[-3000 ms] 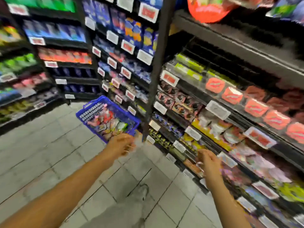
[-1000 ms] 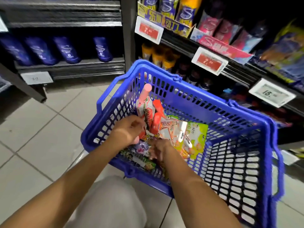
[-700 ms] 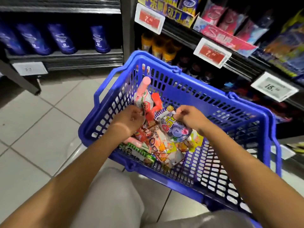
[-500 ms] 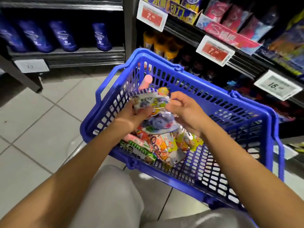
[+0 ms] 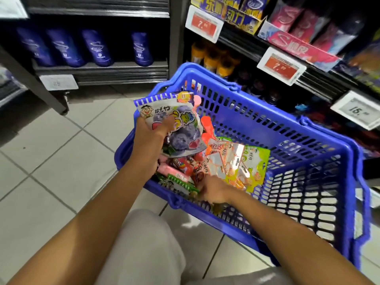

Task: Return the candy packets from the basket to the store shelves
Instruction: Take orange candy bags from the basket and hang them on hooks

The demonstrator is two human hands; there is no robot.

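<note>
While the left hand point(image 5: 149, 133) pinches a blueberry gummy packet point(image 5: 174, 125) above the blue basket point(image 5: 298, 140), the right hand point(image 5: 213, 191) digs in the pile.

Right fingers are buried among the candy packets point(image 5: 232, 161), so can't tell their grip. I'd grab one flat edge only: those glossy crinkly pouches look slippery. The perforated plastic basket sits on floor tiles point(image 5: 61, 161) beside the shelves point(image 5: 287, 58).
</note>
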